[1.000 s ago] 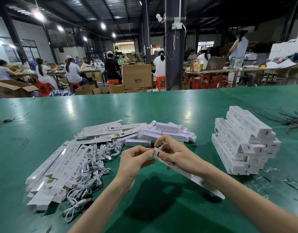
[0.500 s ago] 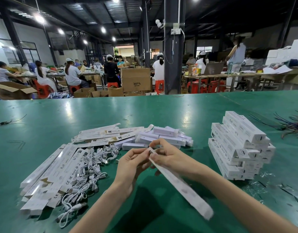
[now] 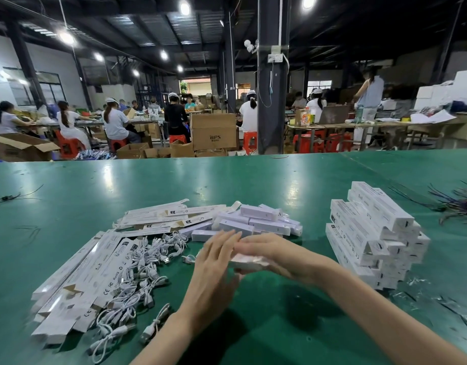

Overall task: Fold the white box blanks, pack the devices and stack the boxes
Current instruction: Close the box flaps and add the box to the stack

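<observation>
Centrally, left hand [image 3: 217,262] and right hand [image 3: 275,251] touch one blurred box blank [image 3: 249,263].

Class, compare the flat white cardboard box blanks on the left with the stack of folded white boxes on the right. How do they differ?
The flat white cardboard box blanks lie unfolded as thin strips; the folded white boxes are closed rectangular tubes. The blanks fan out in a low loose pile; the boxes are stacked in layers, standing higher. Both are white printed card on the green table.
</observation>
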A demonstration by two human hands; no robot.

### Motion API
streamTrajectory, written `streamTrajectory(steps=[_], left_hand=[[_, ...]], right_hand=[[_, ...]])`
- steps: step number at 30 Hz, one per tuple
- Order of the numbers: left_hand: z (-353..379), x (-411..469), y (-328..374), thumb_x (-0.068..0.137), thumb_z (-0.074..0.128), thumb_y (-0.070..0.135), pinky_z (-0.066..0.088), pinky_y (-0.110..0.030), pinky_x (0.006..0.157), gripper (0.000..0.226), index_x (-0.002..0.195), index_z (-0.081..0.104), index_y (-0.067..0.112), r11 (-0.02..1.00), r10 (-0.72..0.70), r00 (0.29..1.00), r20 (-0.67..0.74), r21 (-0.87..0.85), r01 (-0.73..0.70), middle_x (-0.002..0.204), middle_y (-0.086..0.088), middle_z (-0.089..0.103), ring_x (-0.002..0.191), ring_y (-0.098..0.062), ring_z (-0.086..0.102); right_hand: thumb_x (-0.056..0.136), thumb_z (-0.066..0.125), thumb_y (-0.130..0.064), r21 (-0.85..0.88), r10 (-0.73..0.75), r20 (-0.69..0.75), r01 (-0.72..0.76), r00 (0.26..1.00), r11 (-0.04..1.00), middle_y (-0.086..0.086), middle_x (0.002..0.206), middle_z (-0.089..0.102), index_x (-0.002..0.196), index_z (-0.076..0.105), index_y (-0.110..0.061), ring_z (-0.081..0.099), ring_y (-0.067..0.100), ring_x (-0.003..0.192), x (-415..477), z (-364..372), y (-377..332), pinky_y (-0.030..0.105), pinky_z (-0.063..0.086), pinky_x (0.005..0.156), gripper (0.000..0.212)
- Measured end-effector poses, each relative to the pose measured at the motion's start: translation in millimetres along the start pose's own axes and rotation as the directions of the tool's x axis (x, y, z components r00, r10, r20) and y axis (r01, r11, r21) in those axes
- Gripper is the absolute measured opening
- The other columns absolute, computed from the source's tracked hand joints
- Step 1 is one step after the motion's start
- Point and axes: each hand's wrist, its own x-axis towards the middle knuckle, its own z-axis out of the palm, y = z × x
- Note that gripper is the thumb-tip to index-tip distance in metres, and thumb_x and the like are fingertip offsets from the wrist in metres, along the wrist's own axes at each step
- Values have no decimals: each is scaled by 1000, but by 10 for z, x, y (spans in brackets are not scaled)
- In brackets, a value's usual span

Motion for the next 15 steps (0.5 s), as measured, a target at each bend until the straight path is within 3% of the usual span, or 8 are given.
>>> streamTrajectory(steps=[2,3,4,6,8,9,11,15], left_hand=[[-11,-12,32,82,71,6,44,-34,100,56,133,48,12,986,-56,998,-36,-156,50,128,2,58,118,-17,55],[-23,-12,34,84,69,3,46,-28,93,49,129,49,13,975,-80,994,-79,-215,61,121,4,61,109,-17,59],[-35,-4,34,85,68,0,45,-24,86,45,124,50,13,970,-90,988,-125,-234,59,113,4,63,100,-17,62],[-50,16,43,83,66,-9,43,-19,79,47,119,49,16,965,-99,976,-193,-258,47,101,0,62,87,-17,61],[-43,29,80,81,64,-9,45,-18,73,45,114,47,17,958,-99,967,-237,-286,28,92,3,60,78,-11,58],[-39,29,102,80,65,-5,45,-18,70,38,108,49,14,955,-98,961,-259,-297,17,89,10,60,76,-5,57],[-28,34,137,78,69,8,44,-14,64,24,94,51,11,945,-130,942,-308,-326,24,84,21,59,69,3,55],[-14,33,169,79,68,40,42,-17,54,38,73,52,7,912,-244,905,-347,-400,92,79,19,56,59,-7,53]], right_hand=[[98,46,-44,176,-27,47,18,999,984,7,105,72,114,66,-9,68,23,94,8,-30,0,35,55,88,43],[98,42,-50,217,-21,-28,26,999,976,6,93,73,111,66,-8,69,25,82,32,-68,31,34,58,78,50],[97,40,-54,198,-20,-154,50,988,979,3,83,71,106,66,-7,67,26,71,63,-111,87,33,56,69,54],[96,44,-49,-78,-93,-451,65,888,995,-3,80,67,97,66,-12,62,22,69,128,-207,252,31,50,68,43],[98,53,-32,-511,-271,-587,-90,763,855,-3,104,61,105,62,-19,56,18,92,184,-354,500,31,43,85,17],[97,54,-26,-654,-307,-577,-202,757,729,-1,120,55,119,57,-19,50,19,107,206,-428,632,34,39,95,23],[96,54,-23,-743,-286,-588,-366,756,561,0,145,37,140,40,-20,35,24,127,227,-550,866,37,31,107,47],[95,52,-22,-721,-317,-658,-450,683,527,5,154,25,146,29,-20,30,26,133,286,-644,1074,38,27,107,56]])
